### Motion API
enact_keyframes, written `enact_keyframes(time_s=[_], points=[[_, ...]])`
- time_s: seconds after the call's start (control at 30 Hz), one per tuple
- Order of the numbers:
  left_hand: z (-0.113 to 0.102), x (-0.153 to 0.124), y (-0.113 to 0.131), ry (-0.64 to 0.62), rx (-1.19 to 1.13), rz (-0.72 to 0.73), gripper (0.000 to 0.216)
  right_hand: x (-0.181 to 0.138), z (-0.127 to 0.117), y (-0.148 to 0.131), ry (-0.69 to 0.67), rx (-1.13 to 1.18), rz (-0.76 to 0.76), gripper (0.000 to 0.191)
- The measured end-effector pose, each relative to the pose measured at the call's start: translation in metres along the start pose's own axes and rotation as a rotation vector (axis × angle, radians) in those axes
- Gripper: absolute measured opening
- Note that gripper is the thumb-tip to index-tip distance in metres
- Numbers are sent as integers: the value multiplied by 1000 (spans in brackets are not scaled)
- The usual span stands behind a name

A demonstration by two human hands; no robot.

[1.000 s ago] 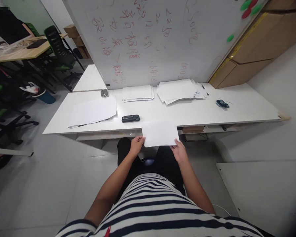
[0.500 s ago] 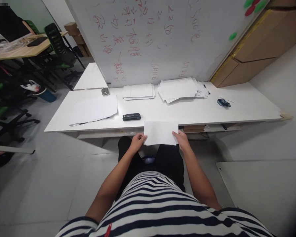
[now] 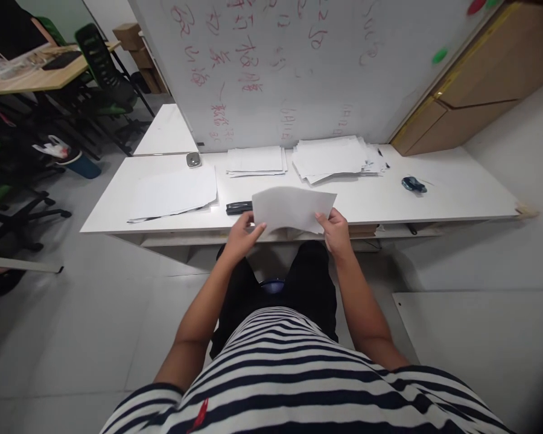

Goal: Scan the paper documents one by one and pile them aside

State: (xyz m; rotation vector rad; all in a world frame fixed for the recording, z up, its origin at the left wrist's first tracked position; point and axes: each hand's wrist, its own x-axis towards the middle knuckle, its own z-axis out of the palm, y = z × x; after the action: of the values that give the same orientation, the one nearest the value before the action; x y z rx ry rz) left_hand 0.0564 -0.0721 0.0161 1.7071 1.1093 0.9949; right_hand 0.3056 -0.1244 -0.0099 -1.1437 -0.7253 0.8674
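Here we are with the paper (image 3: pixel 293 208) up in both hands, held over the front edge of the desk (image 3: pixel 366 210) and bowed in the middle so its lower edge arches. Our left hand (image 3: pixel 243 237) has the left side, thumb across the front near the lower corner, fingers tucked behind; our right hand (image 3: pixel 336 235) pinches the lower right, thumb on the face, the other fingers folded at the back. Whether it's one sheet or several, we can't tell.

Now, the risks! That bow says our hands are probably pressing inward; squeeze harder and we could well crease it. Both grips sit at the sides, so if either thumb eases, that corner could flop, and loose sheets, if there are any, might fan out or slide onto our knees (image 3: pixel 314 260) or the floor (image 3: pixel 90 325).

And look left: the black stapler (image 3: pixel 238 208) lies partly hidden behind the paper, close by our left fingers. Swing carelessly and we might knock it. Beyond, the middle stack (image 3: pixel 254 161) and the ragged right-hand pile (image 3: pixel 328 157) sit loose; a brush from our paper's top edge, should we reach too far, could scatter them.
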Motion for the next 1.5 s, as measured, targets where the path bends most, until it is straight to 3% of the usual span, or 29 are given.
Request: enact_keyframes(time_s=[0.13, 0.23, 0.33, 0.43, 0.63, 0.77, 0.9, 1.03, 1.13, 1.2, 1.33, 1.5], points=[[-15, 32, 16, 43, -30, 61, 43, 17, 29, -19, -37, -66, -175, 32], [-12, 41, -8, 112, -75, -3, 38, 19, 41, -3, -104, -245, -225, 30], [-4, 38, -39, 212, -124, -90, 37, 14, 47, 26, -109, -356, -149, 30], [1, 33, -55, 249, -133, -125, 40, 8, 51, 44, -68, -359, -97, 32], [5, 29, -52, 216, -142, -150, 38, -1, 51, 50, 39, -351, -72, 28], [7, 16, -49, 113, -197, -184, 39, -22, 31, 54, 76, -383, -71, 25], [-3, 16, -45, 60, -163, -92, 39, -43, 2, 59, 98, -408, 31, 30], [-19, 43, -47, 131, 146, 67, 38, -48, -14, 59, 169, -414, 139, 34], [-27, 67, -60, 63, 432, 139, 55, -43, -13, 60, 221, -364, 154, 38], [-29, 77, -73, -17, 519, 149, 52, -38, -9, 62, 204, -309, 173, 39], [-33, 82, -90, -107, 555, 182, 32, -33, 0, 69, 154, -181, 228, 42], [-41, 82, -92, -138, 522, 162, 35, -35, 2, 71, 138, -213, 258, 46]])
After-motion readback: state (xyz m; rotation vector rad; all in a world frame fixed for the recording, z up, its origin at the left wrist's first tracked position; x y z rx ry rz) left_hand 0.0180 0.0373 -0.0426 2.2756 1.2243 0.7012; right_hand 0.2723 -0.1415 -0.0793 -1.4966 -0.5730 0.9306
